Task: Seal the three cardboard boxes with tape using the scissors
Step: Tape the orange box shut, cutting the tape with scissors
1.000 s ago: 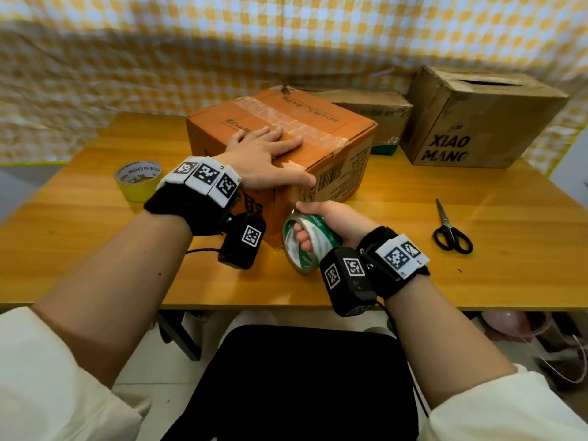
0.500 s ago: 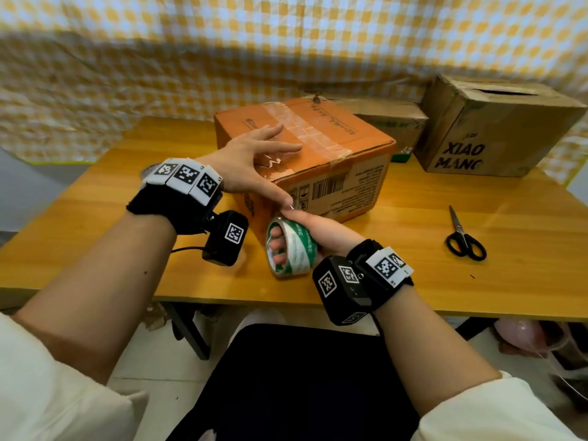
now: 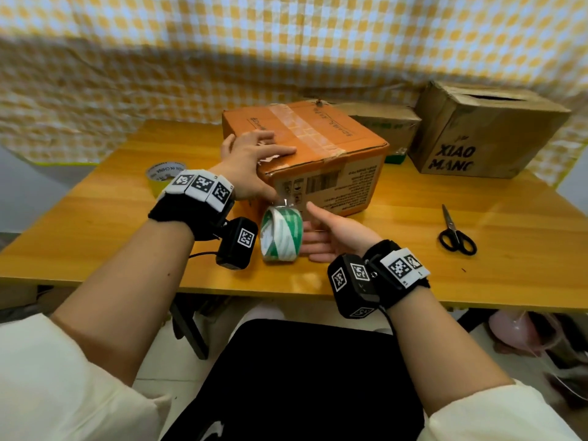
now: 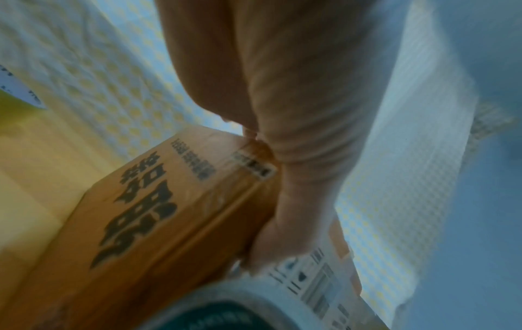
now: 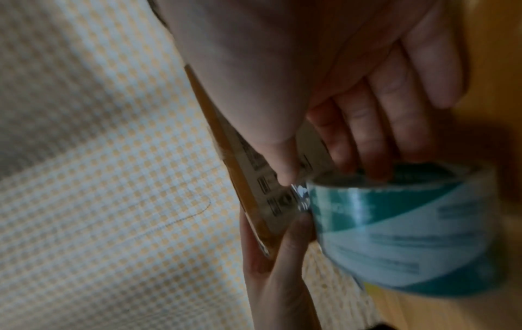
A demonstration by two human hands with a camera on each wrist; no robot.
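An orange cardboard box [image 3: 331, 160] stands mid-table, an old clear tape strip along its top. My left hand [image 3: 254, 163] lies flat on its near top corner, and its thumb presses fresh clear tape onto the front edge. A short shiny piece of tape runs from there down to the green-and-white tape roll [image 3: 281, 233], low at the box's front corner. My right hand [image 3: 334, 233] holds that roll with its fingers [image 5: 367, 134] hooked into the core and its thumb raised against the box face. Black scissors [image 3: 456, 233] lie on the table to the right.
A brown box printed XIAO MANG [image 3: 486, 135] with a gap in its top stands at the back right. A smaller brown box [image 3: 381, 122] sits behind the orange one. A yellow tape roll [image 3: 165, 176] rests at the left. A checked cloth hangs behind the wooden table [image 3: 413, 275].
My right hand has lowered the roll down the box's front corner and its thumb has come off the roll. My left thumb has slid down onto the front edge.
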